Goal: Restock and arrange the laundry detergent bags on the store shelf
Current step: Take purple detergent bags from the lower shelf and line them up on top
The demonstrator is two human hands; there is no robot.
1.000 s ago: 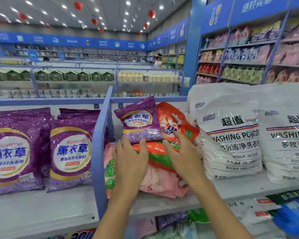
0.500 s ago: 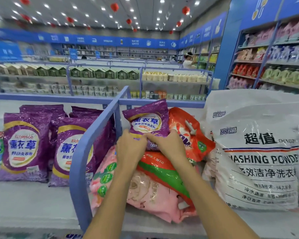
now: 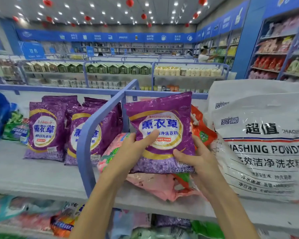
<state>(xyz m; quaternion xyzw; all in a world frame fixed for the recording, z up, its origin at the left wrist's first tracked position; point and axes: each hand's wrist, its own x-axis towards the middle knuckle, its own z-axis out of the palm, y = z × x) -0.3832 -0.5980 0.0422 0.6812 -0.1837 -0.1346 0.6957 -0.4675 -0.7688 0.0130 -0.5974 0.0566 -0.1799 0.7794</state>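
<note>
Your left hand (image 3: pixel 133 150) and right hand (image 3: pixel 197 159) grip the purple bag (image 3: pixel 160 131); lift it left, over the blue rail (image 3: pixel 93 128).

A second ago my hands lay low on the pile. Now my left hand (image 3: pixel 130 150) and right hand (image 3: pixel 199 163) have closed on the purple bag (image 3: pixel 160 125) and lifted it off the orange bag (image 3: pixel 203 131), towards me. My fingers seem to wrap behind it.
</note>
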